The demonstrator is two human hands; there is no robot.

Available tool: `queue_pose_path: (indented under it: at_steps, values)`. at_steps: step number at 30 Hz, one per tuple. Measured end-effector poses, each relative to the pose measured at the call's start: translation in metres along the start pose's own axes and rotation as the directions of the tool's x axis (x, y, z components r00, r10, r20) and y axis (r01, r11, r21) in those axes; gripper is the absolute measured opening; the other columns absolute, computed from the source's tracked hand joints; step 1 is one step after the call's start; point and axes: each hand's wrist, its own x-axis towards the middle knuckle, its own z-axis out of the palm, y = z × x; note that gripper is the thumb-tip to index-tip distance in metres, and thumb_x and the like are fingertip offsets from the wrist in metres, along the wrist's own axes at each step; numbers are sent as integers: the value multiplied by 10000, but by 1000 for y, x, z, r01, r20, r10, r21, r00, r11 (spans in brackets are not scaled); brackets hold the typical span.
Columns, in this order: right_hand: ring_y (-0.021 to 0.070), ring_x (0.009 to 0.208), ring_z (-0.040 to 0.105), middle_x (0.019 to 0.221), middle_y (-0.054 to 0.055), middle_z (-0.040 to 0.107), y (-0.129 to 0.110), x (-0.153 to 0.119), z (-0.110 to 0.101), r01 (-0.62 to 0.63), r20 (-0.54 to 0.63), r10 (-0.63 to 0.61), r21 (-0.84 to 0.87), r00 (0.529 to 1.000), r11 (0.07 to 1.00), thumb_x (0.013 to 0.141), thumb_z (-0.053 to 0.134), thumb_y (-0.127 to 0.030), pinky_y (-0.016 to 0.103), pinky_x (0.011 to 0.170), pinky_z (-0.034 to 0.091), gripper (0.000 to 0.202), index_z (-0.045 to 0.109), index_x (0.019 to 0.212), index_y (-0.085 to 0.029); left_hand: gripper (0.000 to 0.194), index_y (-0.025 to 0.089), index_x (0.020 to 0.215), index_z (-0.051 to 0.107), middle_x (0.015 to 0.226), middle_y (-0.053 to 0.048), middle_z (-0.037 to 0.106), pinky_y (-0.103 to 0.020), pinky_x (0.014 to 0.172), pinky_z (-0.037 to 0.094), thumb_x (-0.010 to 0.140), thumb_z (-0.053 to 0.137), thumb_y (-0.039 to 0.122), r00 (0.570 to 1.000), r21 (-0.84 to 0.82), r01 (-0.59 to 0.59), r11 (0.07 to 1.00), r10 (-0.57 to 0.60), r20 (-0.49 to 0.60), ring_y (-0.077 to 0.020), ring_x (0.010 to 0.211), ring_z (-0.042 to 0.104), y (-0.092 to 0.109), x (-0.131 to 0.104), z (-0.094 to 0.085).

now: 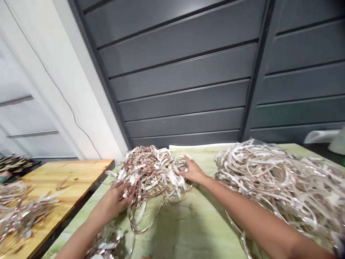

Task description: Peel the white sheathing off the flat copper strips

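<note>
A loose heap of shiny rose-gold and white strips [151, 169] lies on the pale green tabletop [185, 230], with a few loops trailing toward me. At the heap's left side, my left hand [116, 198] has its fingers curled into the strips, fingertips partly hidden. My right hand [192, 171] reaches in from the opposite side and grips strips at the right edge, its fingers bent round them. Under my left forearm sits a smaller clump of shiny strips [107, 244].
A larger tangled pile of strips [277, 176] spreads over the table's right side. To the left, beyond a dark gap, a yellow wooden table [72, 180] carries more strips [24, 212]. Grey slatted panels [183, 90] rise behind, beside a white pillar [78, 72].
</note>
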Motion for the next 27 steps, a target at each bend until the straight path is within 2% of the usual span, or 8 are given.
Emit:
queue_pose_path:
  at_steps: [3,7,10,12,15,19,23,27]
  values:
    - [277,1066,641,1236,138,644,-3,6,-3,78,46,-83,100,995,992,621,839,-310,350,899,500,905,440,1423,-182,575,209,1299,617,1426,-131,528,-423,1046,418,761,626,413,1000,31,-5,1000,5,-13,-322,1237,562,-14,-5,1]
    - [218,814,704,1007,111,731,-1,17,-15,116,62,-127,162,990,980,678,715,-88,300,734,546,606,593,1270,-118,630,222,1333,587,1427,-137,526,-446,1027,435,766,617,494,999,70,-3,998,6,-45,-338,1217,576,-25,-13,-5]
    - [221,844,701,943,91,747,0,22,-25,167,36,-175,157,984,973,683,618,-6,296,774,532,420,701,1080,-116,577,219,1269,633,1361,-137,584,-439,1023,433,812,551,563,992,108,-22,994,35,-118,-337,1188,592,-16,-20,-15]
    - [228,891,693,972,89,750,-3,22,-30,216,9,-219,144,976,966,705,591,-5,307,817,519,367,724,1022,-134,494,228,1142,691,1239,-122,659,-416,984,456,869,466,573,992,101,-34,994,46,-116,-311,1105,636,-6,-24,-21]
    - [240,974,667,1066,100,736,-13,22,-37,299,-37,-297,120,954,947,746,578,-28,339,890,493,369,721,1062,-156,466,248,947,713,1026,-94,699,-387,889,492,919,366,557,993,106,-39,994,51,-110,-274,932,675,8,-27,-26]
    - [248,1029,633,1100,102,720,-31,22,-47,393,-91,-385,107,919,913,757,582,-36,376,973,448,394,714,1104,-168,476,238,781,667,819,-71,630,-370,807,510,904,362,582,980,184,16,983,22,-200,-256,747,669,16,-26,-28]
    - [239,1053,617,1157,103,689,-46,21,-57,436,-157,-414,153,897,887,794,571,-66,383,976,455,404,686,1163,-181,461,237,803,659,857,-69,618,-376,824,513,910,361,572,972,145,16,989,19,-236,-247,737,664,26,-30,-32]
    - [225,1112,600,1232,95,657,-59,15,-67,443,-227,-392,253,891,860,839,546,-104,376,959,479,396,650,1209,-204,402,272,887,707,948,-71,656,-389,869,523,900,419,552,956,65,-77,995,92,-277,-266,853,678,38,-38,-34]
